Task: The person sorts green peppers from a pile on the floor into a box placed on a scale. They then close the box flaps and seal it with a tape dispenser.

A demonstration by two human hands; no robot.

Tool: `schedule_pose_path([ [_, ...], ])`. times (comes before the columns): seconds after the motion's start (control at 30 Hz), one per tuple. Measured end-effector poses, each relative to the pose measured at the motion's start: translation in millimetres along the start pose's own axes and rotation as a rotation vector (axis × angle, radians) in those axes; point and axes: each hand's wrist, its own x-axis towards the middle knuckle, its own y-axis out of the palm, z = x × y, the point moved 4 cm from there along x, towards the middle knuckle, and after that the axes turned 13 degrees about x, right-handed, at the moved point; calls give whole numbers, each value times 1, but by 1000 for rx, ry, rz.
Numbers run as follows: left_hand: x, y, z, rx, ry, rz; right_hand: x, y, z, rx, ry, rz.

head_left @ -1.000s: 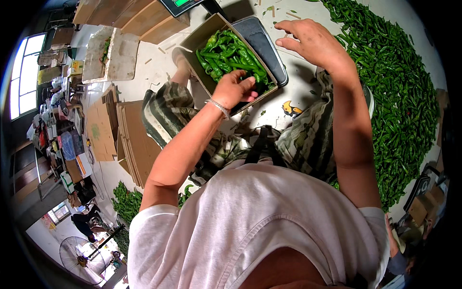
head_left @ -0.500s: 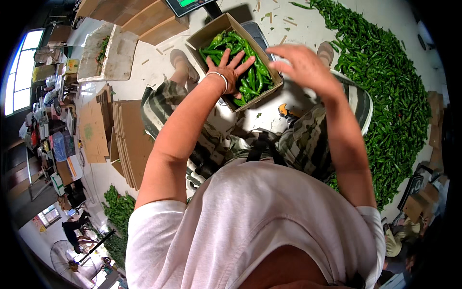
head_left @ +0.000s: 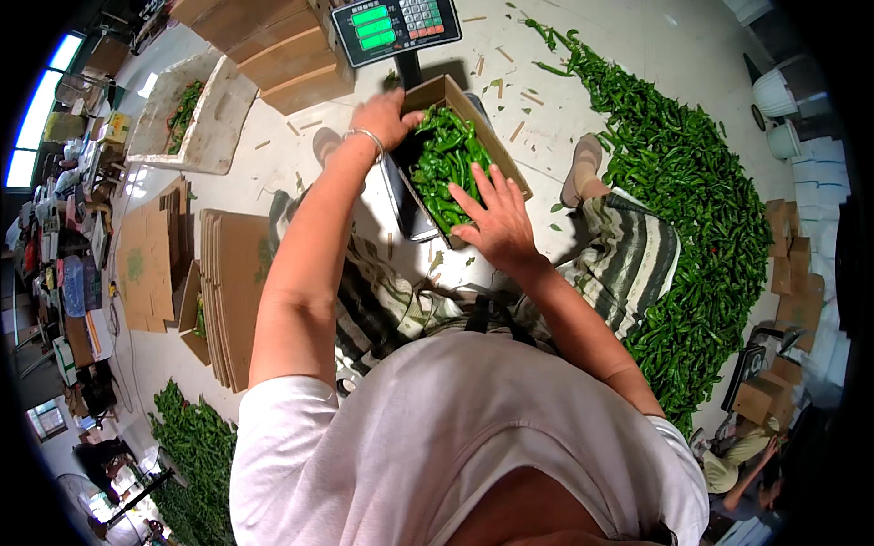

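Note:
Green peppers (head_left: 444,155) fill much of an open cardboard box (head_left: 487,136), which rests on the platform of a digital scale (head_left: 398,27) between my legs. At the box's far left corner is my left hand (head_left: 378,120), wearing a bracelet. Its thumb reaches over the rim and its fingers bend around the corner, partly blurred. My right hand (head_left: 499,218) lies over the near right side of the box. Its fingers are stretched and spread, with the tips touching the peppers and the rim. No single pepper shows between them.
A long heap of green peppers (head_left: 692,227) covers the floor at the right. Another heap (head_left: 191,455) lies at the lower left. Flattened cartons (head_left: 228,291), a white foam box (head_left: 218,114) and stacked cardboard boxes (head_left: 291,59) stand at the left.
My left hand has gone from flat on the peppers to the box's far left corner. The right hand has come down onto the box's right side. The view has shifted, showing more of the scale.

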Motion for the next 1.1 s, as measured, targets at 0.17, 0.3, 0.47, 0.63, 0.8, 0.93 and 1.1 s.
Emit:
schedule_pose_path([
  [0.17,-7,12,-6,196,184,223,27,25,-20,-66,38,0],
  [0.3,-21,35,-19,198,249,346,38,52,-42,-60,138,88],
  [0.47,-26,41,-11,85,360,164,40,71,-54,-104,199,145],
  [0.63,-19,41,-23,-7,271,54,40,69,-59,-97,149,90],
  [0.8,-15,41,-33,-108,266,-225,38,52,-39,-95,43,-63],
  [0.93,-13,46,-34,-128,274,-218,33,46,-37,162,51,-234],
  [1.1,-15,44,-35,-186,277,-234,44,37,-65,236,221,-264],
])
